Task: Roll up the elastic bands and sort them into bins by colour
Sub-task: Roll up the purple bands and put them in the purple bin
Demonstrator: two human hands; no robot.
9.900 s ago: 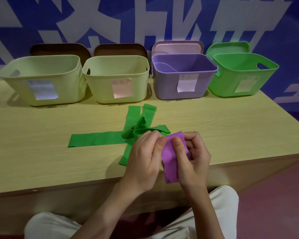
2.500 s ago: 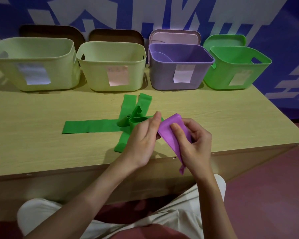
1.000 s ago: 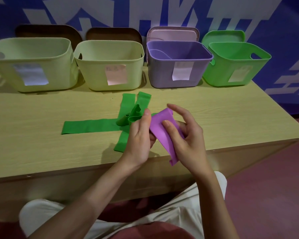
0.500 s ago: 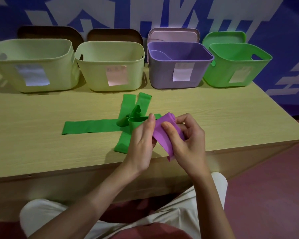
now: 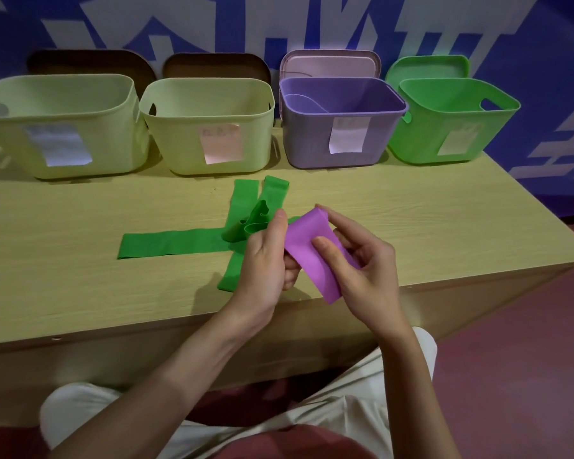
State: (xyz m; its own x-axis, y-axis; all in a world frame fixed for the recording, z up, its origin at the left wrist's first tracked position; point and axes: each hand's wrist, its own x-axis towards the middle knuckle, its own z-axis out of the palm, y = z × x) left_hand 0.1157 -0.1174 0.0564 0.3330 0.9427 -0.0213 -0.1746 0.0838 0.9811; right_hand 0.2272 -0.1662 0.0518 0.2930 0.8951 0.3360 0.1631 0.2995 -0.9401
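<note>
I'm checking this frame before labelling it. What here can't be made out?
- Head view: writing on the bin labels, such as the purple bin's label, is too small and blurred.
- Bin floors are hidden by their front walls, as in the green bin.
- How far the purple band is rolled: left hand and right hand cover it.
- Green bands overlap; count unclear.

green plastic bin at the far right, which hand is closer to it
Right. The right hand is nearer the green plastic bin; the left hand is farther left, over the flat green elastic bands.
</note>
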